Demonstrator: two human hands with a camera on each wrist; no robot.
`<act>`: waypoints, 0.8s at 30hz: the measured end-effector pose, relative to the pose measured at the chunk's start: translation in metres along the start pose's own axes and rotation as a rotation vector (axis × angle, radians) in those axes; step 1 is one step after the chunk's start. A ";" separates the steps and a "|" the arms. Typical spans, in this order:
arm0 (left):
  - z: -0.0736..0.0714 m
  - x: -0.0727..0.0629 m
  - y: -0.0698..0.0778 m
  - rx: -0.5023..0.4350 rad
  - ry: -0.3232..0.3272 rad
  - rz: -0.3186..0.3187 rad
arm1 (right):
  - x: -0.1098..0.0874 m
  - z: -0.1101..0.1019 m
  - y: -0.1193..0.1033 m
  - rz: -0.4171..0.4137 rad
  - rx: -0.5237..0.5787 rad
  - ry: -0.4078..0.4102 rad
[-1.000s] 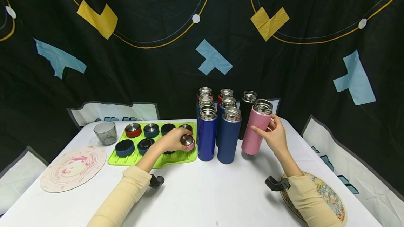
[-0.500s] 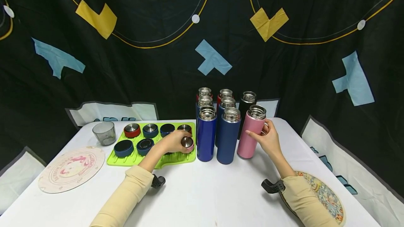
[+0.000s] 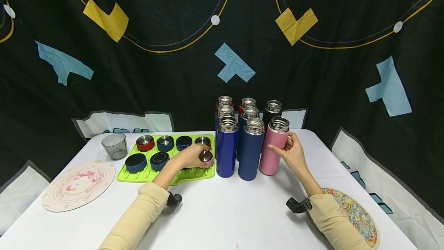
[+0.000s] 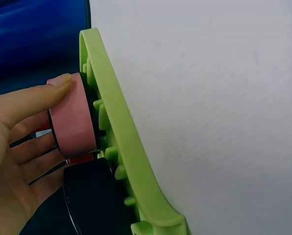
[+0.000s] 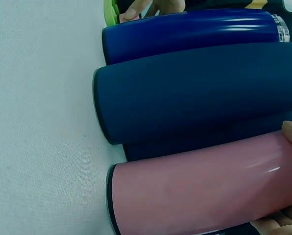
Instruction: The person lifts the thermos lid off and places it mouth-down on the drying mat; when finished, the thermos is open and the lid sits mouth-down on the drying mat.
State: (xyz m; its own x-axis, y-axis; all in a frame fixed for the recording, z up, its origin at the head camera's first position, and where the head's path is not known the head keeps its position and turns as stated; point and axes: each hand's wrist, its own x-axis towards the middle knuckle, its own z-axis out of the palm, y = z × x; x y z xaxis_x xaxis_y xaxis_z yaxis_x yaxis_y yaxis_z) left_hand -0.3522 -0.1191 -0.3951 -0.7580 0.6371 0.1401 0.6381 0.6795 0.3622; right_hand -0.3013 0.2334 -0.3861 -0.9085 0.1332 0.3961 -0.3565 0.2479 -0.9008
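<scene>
At the right end of the lime-green tray (image 4: pixel 114 110), my left hand (image 3: pixel 190 156) pinches a pink bottle lid (image 4: pixel 75 117) between thumb and fingers. The lid rests in the tray, its steel face up in the head view. My right hand (image 3: pixel 295 152) grips an open-mouthed pink vacuum flask (image 3: pixel 273 150) from its right side. That flask stands upright beside a matte navy flask (image 3: pixel 250 155), in front of a black flask (image 3: pixel 272 108). A glossy blue flask (image 3: pixel 227 153) stands between the tray and the navy one. Part of the right hand lies outside the right wrist view.
Several other lids, such as a red one (image 3: pixel 145 142) and a navy one (image 3: pixel 135 163), sit in the tray. Lidless flasks (image 3: pixel 225 110) stand behind. A clear cup (image 3: pixel 115 146), a round pink mat (image 3: pixel 79 185) and a patterned round mat (image 3: pixel 359 213) lie towards the sides.
My right hand has brought the pink flask left and down, from a tilted position to upright beside the navy flask. The left hand has stayed on the pink lid.
</scene>
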 end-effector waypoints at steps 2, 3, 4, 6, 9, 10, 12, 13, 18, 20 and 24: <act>0.000 0.000 -0.001 0.002 -0.003 0.001 | -0.001 0.001 -0.001 -0.005 -0.033 -0.014; 0.001 0.000 -0.001 0.006 -0.002 0.003 | -0.001 0.001 -0.001 -0.004 -0.048 -0.020; 0.001 0.000 -0.002 0.006 -0.002 0.004 | -0.001 0.001 -0.001 -0.005 -0.066 -0.026; 0.001 0.000 -0.002 0.007 -0.003 0.002 | 0.000 0.001 -0.001 -0.005 -0.088 -0.038; 0.000 -0.001 -0.001 0.004 0.005 0.001 | 0.001 0.000 -0.001 -0.003 -0.104 -0.048; 0.000 -0.001 -0.001 -0.002 0.006 0.000 | 0.001 0.000 -0.001 -0.003 -0.110 -0.052; -0.001 -0.002 -0.001 -0.006 0.013 0.007 | 0.002 -0.001 -0.001 -0.005 -0.128 -0.059; -0.002 -0.003 -0.001 -0.009 0.018 0.014 | 0.001 -0.002 -0.001 -0.006 -0.140 -0.064; -0.008 -0.012 0.001 -0.020 0.055 0.049 | 0.002 -0.003 -0.003 -0.012 -0.153 -0.083; -0.012 -0.016 0.002 -0.034 0.070 0.047 | 0.002 -0.003 -0.004 -0.020 -0.140 -0.083; -0.017 -0.024 0.005 -0.055 0.100 0.026 | -0.001 -0.004 -0.021 -0.024 -0.126 -0.072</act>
State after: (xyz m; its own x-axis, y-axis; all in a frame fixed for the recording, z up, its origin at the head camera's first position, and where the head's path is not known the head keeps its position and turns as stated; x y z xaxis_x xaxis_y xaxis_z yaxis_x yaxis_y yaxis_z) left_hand -0.3329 -0.1377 -0.3806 -0.7529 0.6127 0.2402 0.6511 0.6407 0.4069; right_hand -0.2916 0.2323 -0.3669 -0.9149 0.0573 0.3996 -0.3524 0.3697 -0.8597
